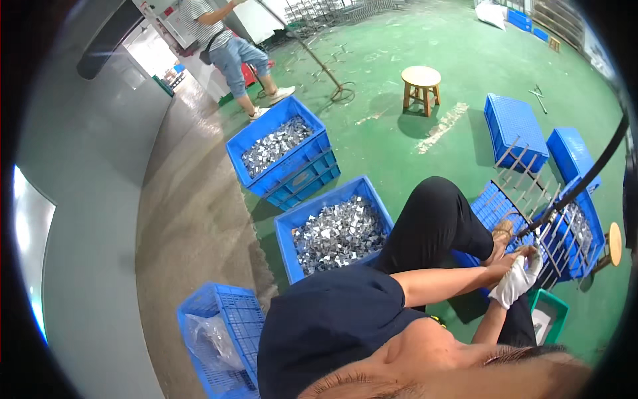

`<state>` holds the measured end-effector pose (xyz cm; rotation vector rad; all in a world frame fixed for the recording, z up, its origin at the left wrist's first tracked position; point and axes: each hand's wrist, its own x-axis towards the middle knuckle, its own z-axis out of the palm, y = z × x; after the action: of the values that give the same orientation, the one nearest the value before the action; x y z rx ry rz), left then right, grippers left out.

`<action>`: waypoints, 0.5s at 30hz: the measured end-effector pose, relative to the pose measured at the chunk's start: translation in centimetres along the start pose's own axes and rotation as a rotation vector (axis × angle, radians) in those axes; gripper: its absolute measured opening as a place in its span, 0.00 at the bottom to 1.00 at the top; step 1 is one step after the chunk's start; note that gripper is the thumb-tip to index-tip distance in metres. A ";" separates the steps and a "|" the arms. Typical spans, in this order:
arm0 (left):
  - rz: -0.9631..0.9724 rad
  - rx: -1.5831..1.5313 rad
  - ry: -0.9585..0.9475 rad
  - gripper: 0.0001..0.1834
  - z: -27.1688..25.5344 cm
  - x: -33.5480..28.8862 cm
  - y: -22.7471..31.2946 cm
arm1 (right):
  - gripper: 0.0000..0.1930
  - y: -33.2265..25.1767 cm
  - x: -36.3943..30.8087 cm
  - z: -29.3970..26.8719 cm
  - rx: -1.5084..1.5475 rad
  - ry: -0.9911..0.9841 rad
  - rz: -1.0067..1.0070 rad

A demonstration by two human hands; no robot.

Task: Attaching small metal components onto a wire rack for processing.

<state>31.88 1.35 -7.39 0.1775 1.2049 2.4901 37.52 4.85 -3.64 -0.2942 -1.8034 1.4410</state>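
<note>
My left hand [506,261] is bare and reaches across to meet my right hand [518,279], which wears a white glove. Both hands are together at the right, above my leg, with their fingers curled in. Whatever lies between the fingers is too small and hidden to make out. Just beyond them is a rack of thin metal rods [525,181]. A blue crate of small grey metal pieces [579,223] stands to their right. Below them is a green bin [557,312] with something pale inside.
Two blue crates, the far one [319,143] stacked and the near one [284,243], hold small metal pieces. A blue basket [242,319] with clear plastic stands lower left. A dark curved bar [601,159] crosses at right. Wooden stools [421,76] and a standing person [232,56] are farther off.
</note>
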 end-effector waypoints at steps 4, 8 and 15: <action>0.608 0.838 0.225 0.18 0.3 0.4 -6.8 | 0.18 -3.3 1.4 -2.0 0.314 -0.008 0.132; -0.001 0.559 -0.695 0.12 -1.0 1.8 -0.2 | 0.17 -2.3 5.9 -0.7 0.000 -0.051 0.165; 0.405 0.715 -0.549 0.15 -1.2 5.7 -2.6 | 0.04 -3.6 8.8 1.2 -0.995 -0.198 -0.105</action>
<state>26.96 4.11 -10.49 1.2974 1.8494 1.9427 31.89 8.28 3.37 -0.5449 -2.5440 0.4035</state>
